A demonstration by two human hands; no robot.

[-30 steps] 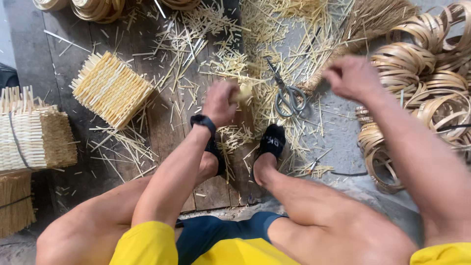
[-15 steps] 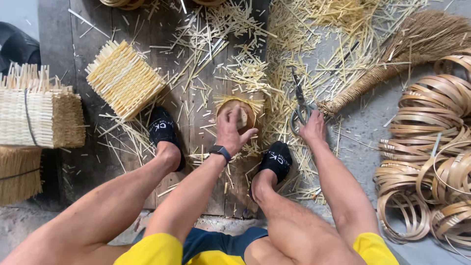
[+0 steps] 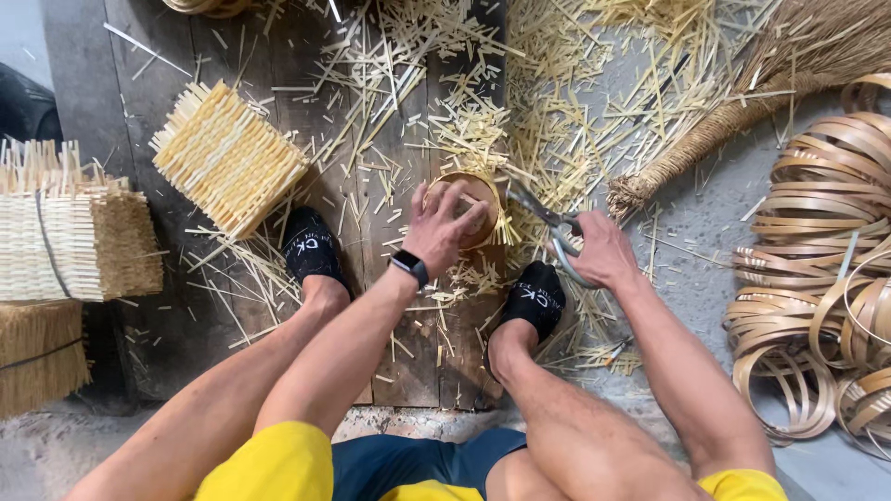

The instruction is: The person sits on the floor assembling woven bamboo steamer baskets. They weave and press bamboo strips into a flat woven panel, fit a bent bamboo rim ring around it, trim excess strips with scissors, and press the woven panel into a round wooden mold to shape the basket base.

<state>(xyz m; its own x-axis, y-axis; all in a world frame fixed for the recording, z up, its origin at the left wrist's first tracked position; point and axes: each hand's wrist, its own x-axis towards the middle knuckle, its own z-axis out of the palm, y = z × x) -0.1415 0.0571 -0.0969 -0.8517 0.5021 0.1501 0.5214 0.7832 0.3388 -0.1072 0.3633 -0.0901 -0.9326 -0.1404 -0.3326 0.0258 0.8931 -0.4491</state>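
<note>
My left hand (image 3: 444, 227), with a black watch on its wrist, presses down on a small round woven bamboo piece (image 3: 475, 197) that lies on the wooden boards between my feet. My right hand (image 3: 601, 250) grips metal scissors (image 3: 548, 221), whose blades point toward the right edge of the round piece. Short cut bamboo slivers stick out around the piece's rim. Both feet wear black socks, one on each side of the piece.
A square woven bamboo mat (image 3: 225, 156) lies at upper left. Stacks of woven mats (image 3: 70, 237) stand at the left edge. A straw broom (image 3: 733, 111) lies at upper right, coiled bamboo strips (image 3: 817, 269) at right. Bamboo offcuts (image 3: 557, 83) litter the boards.
My left hand stayed on the round piece. My right hand came down from the upper right, took up the scissors from the floor and now holds them at the piece's edge.
</note>
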